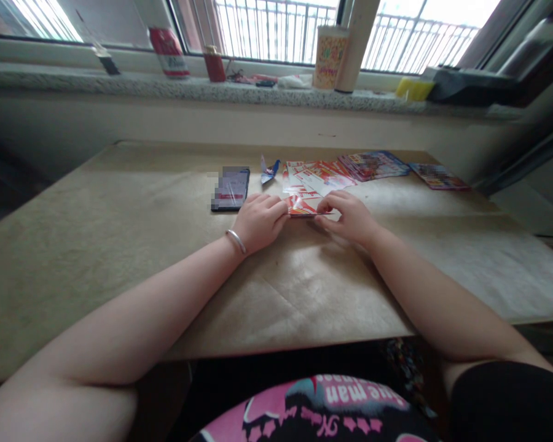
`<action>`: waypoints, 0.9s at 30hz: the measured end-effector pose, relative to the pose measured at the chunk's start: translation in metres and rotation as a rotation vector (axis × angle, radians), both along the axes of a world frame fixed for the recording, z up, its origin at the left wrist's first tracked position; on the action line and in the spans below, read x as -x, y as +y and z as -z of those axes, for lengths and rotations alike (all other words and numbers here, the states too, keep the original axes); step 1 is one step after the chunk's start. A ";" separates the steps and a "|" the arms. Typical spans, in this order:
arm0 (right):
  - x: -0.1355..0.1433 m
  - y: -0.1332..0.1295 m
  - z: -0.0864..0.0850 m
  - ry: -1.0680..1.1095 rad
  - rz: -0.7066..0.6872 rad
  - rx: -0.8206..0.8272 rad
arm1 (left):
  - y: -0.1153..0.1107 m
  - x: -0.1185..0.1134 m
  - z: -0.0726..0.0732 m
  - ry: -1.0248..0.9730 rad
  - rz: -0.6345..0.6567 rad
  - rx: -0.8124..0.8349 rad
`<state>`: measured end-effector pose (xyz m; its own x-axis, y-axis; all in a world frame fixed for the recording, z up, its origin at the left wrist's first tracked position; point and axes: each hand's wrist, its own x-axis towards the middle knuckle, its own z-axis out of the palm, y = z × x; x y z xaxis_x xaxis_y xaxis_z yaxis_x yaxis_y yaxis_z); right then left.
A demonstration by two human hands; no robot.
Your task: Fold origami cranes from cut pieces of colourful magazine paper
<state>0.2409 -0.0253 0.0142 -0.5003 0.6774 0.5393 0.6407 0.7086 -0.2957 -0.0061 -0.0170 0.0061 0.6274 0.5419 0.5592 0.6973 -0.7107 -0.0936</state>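
Observation:
On the table in front of me lies a red and white printed paper, its near edge running between my hands. My left hand wears a silver bangle and is closed on the left end of the paper, with the fingers pressed together. My right hand pinches the right end between thumb and fingers. Just beyond are more red and white printed sheets, overlapping one another. Left of them stands a small creased blue and white piece. A phone with a lit, partly blurred screen lies beside my left hand.
Colourful printed sheets or packets lie at the back right, with another group farther right. Along the granite windowsill stand a red can, a red bottle, a patterned cup and a yellow object.

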 end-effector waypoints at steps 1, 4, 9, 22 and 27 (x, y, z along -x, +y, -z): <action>0.004 -0.001 0.001 -0.020 0.003 -0.002 | 0.001 0.000 0.001 -0.004 0.011 0.003; 0.015 -0.005 0.004 -0.065 0.027 -0.055 | 0.003 0.001 0.002 -0.016 0.043 0.020; 0.029 -0.011 0.005 -0.120 0.080 -0.097 | 0.003 -0.001 0.000 -0.070 0.056 0.017; 0.031 -0.013 0.005 -0.247 0.030 -0.142 | 0.001 -0.003 0.001 0.031 0.152 -0.048; 0.018 -0.011 -0.002 -0.220 0.032 -0.099 | 0.004 0.003 0.000 0.010 0.144 -0.023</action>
